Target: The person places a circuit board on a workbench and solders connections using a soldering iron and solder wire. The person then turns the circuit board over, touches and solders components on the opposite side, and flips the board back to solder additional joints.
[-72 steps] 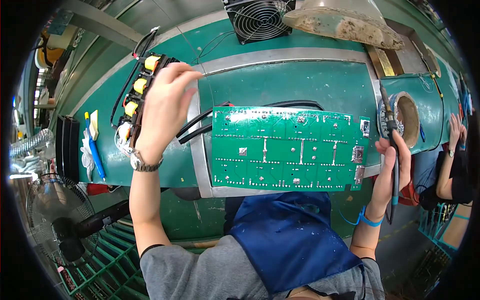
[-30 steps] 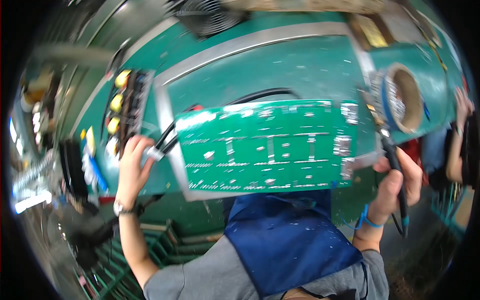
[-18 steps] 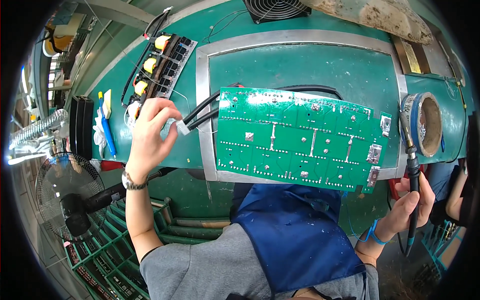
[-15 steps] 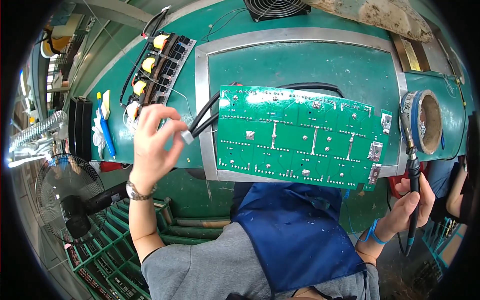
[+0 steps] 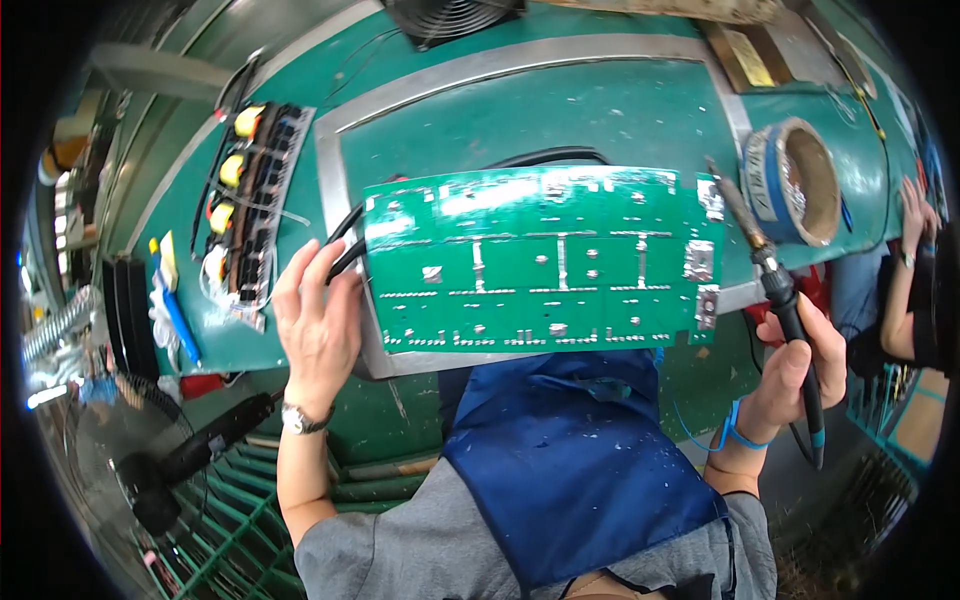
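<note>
A large green circuit board, solder side up, lies over the metal frame on the bench. Two black cables come out at its left edge. My left hand is closed around their ends, beside the board; its fingers hide the tips. In my right hand is a soldering iron, gripped by its black handle. Its tip points up and away, just right of the board's metal pads and apart from them. Another black cable curves out behind the far edge.
A solder-wire roll stands at the right. On the left lie a component strip with yellow coils and a blue pen-like tool. A fan is at the back. Another person's arm shows at far right.
My left hand has moved from above the cable ends to close around them near the board. The iron in my right hand has moved up beside the board's right edge. The view has shifted.
</note>
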The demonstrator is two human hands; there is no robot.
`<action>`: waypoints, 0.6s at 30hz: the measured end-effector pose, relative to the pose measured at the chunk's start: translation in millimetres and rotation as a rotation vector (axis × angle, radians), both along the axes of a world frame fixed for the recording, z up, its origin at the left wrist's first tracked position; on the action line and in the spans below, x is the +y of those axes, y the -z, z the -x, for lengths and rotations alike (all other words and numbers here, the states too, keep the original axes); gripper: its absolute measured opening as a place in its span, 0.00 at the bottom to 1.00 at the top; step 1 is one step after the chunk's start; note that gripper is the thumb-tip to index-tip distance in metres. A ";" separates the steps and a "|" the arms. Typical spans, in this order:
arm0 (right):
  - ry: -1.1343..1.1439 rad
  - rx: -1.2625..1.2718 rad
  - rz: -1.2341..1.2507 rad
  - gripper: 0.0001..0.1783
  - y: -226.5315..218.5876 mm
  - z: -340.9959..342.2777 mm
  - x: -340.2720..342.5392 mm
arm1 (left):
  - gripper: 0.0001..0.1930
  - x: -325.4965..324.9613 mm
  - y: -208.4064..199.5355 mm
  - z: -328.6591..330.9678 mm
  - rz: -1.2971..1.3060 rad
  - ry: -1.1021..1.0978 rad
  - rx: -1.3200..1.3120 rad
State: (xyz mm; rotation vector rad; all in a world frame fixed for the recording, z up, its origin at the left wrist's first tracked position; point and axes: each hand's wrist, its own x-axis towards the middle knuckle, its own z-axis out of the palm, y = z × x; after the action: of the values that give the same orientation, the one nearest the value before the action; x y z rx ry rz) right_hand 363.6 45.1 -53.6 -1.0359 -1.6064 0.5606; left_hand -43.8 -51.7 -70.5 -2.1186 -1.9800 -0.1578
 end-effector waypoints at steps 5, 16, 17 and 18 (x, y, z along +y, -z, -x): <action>0.053 -0.030 -0.014 0.22 -8.5 -3.2 3.2 | 0.08 -6.4 -26.4 4.3 0.124 -0.050 -0.044; 0.068 0.081 0.245 0.15 -6.8 -9.5 13.7 | 0.08 6.8 -17.7 -9.8 0.212 0.030 -0.007; 0.055 0.103 0.277 0.15 -5.2 -9.3 14.0 | 0.08 5.7 -21.6 -9.5 0.213 0.037 -0.004; 0.056 0.120 0.270 0.15 -3.5 -7.2 15.2 | 0.08 4.3 -28.0 -9.4 0.241 0.020 -0.026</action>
State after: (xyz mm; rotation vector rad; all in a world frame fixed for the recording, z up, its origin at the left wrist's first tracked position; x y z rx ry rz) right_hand 370.8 60.3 -50.1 -1.2181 -1.4171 0.8025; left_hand -34.4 -47.4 -42.5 -2.2916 -2.0853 0.0535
